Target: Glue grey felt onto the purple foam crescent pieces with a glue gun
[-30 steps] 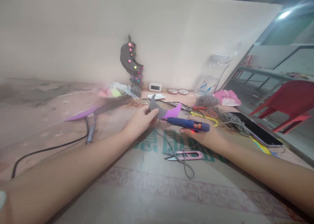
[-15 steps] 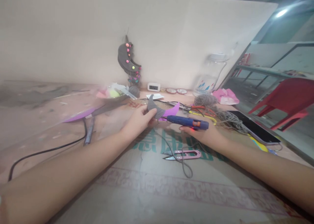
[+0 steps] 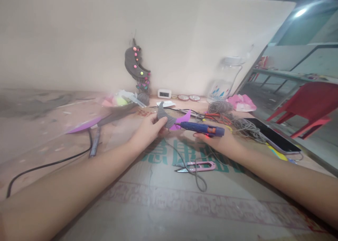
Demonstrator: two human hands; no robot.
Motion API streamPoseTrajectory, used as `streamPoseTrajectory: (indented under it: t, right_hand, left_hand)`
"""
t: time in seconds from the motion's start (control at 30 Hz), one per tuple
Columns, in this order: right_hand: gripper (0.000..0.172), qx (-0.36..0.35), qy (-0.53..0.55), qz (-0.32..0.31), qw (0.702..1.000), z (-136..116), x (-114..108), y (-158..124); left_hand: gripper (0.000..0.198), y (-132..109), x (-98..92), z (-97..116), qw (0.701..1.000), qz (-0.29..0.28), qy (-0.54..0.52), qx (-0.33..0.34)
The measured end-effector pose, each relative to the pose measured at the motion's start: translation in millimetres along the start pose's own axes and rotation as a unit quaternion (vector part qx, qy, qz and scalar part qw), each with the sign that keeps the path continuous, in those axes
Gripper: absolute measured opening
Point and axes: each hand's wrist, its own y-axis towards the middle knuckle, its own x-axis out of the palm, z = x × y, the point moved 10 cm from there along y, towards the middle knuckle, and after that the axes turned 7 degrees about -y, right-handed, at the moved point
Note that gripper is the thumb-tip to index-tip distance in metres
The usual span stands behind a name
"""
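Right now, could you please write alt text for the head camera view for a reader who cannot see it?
The left hand holds a grey-and-purple crescent while the right hand points a blue glue gun at it. Pink snips lie nearer the camera; a dark crescent with coloured dots is against the pale wall behind.
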Motion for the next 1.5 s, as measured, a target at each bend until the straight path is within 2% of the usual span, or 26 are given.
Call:
streamPoseTrajectory:
  t: [0.6,1.03,1.13,1.23,1.3,1.4,1.5]
  right_hand:
    - [0.038,0.033,0.033,0.019,0.999,14,0,5]
    - [0.035,0.044,0.028,0.026,0.998,16,0,7]
    - [0.033,0.038,0.062,0.044,0.996,12,-9,9]
    - [0.029,0.018,0.094,0.054,0.994,4,-27,15]
    - [0.036,0.007,0.098,0.052,0.994,-4,-42,22]
    - [0.045,0.001,0.079,0.053,0.995,-14,-61,43]
    - [0.041,-0.017,0.05,0.024,0.998,-24,-58,76]
  left_hand:
    - [0.023,0,3.2,2,1.0,-0.009,-0.004,-0.003]
    - [0.023,-3,6.1,2,1.0,-0.023,-0.014,-0.012]
    - [0.023,-3,7.1,2,0.999,-0.026,-0.013,-0.014]
    - [0.023,-2,5.8,2,1.0,-0.013,-0.02,-0.015]
    - [0.022,-2,7.5,1,0.999,-0.019,-0.029,-0.021]
    - [0.022,-1,11.7,0,0.998,-0.041,-0.036,-0.015]
    - [0.022,-1,11.6,-1,0.999,-0.043,-0.029,-0.009]
